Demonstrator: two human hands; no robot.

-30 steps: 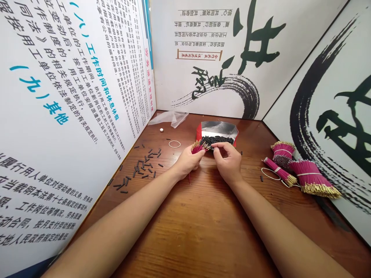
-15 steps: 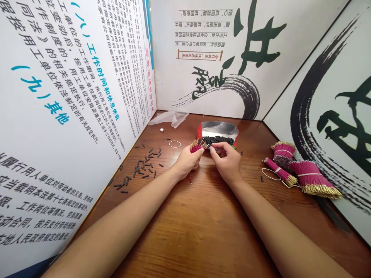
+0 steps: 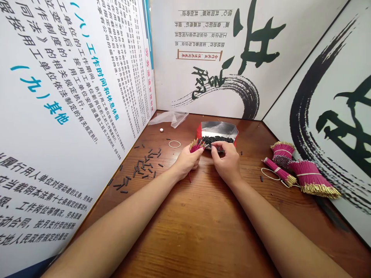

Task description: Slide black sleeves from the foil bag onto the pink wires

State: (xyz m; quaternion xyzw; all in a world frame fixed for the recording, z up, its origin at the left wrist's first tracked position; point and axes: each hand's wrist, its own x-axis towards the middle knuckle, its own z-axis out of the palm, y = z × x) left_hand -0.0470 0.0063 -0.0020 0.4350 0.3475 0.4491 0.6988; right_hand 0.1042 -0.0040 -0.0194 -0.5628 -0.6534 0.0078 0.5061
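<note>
My left hand (image 3: 188, 160) is closed around a bundle of magenta wires (image 3: 196, 146), their gold metal tips fanned upward and a few of them capped in black. One wire end pokes out below the fist. Just to the right, thumb and forefinger of my right hand (image 3: 227, 160) are pinched by a small black tube (image 3: 209, 145) at the bundle's edge; the fingers partly cover it, so whether it sits on a wire is unclear. Directly behind both hands stands an opened red bag with silver lining (image 3: 217, 129), holding a heap of black tubes (image 3: 218, 139).
Loose black tubes (image 3: 145, 164) lie scattered on the wooden table (image 3: 185, 227) at left. Beyond them are a white rubber band (image 3: 174, 144), a small white ball (image 3: 161, 130) and a clear plastic bag (image 3: 171, 117). Banded wire bundles (image 3: 314, 179) rest at right. Printed panels (image 3: 208, 92) enclose the table.
My right thumb and forefinger have shifted very slightly at the edge of the bundle. The left hand keeps its hold on the wires in nearly the same place.
</note>
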